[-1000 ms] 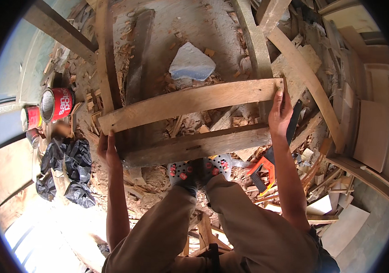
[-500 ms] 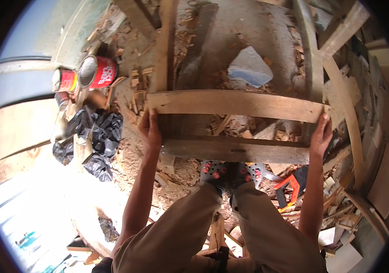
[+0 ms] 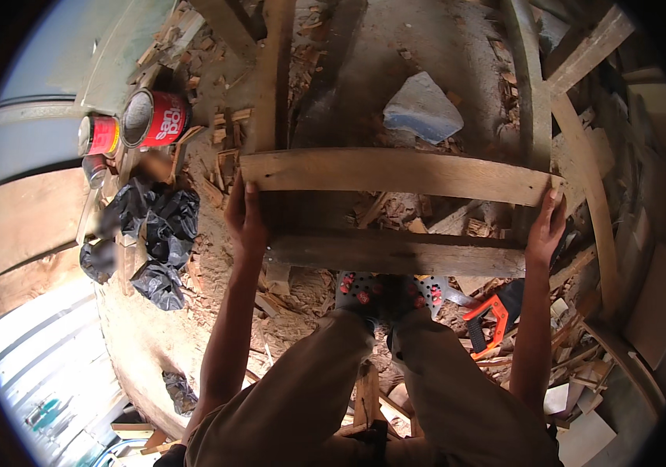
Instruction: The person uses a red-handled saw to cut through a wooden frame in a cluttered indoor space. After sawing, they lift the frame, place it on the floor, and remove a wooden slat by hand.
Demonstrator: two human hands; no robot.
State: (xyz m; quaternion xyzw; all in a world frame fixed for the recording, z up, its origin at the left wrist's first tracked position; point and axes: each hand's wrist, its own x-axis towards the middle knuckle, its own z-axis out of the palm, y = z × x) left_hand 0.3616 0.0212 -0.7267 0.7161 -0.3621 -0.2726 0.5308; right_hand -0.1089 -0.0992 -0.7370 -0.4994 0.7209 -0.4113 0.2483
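Note:
A flat wooden board [image 3: 395,173] with small dark holes near its ends lies crosswise in front of me, over two long wooden beams. My left hand [image 3: 246,216] is closed on its left end, thumb on the near face. At the other end, my right hand [image 3: 545,229] grips the board the same way, thumb up by the corner. The left beam [image 3: 272,86] and the right beam [image 3: 535,101] run away from me. Nearer to me, a darker wooden crossbar [image 3: 403,253] spans between them, parallel to the board and apart from it.
An orange-handled saw [image 3: 490,323] lies right of my patterned shoes [image 3: 360,292]. Beyond the board sits a pale stone-like chunk [image 3: 422,109]. Red cans [image 3: 163,118] and black plastic bags [image 3: 166,233] are at left. Wood scraps and shavings litter the floor; a diagonal brace [image 3: 590,50] rises at right.
The view has shifted slightly, so most things sit a little farther left, and the picture is darker. Both hands keep hold of the board, which has hardly moved against the beams.

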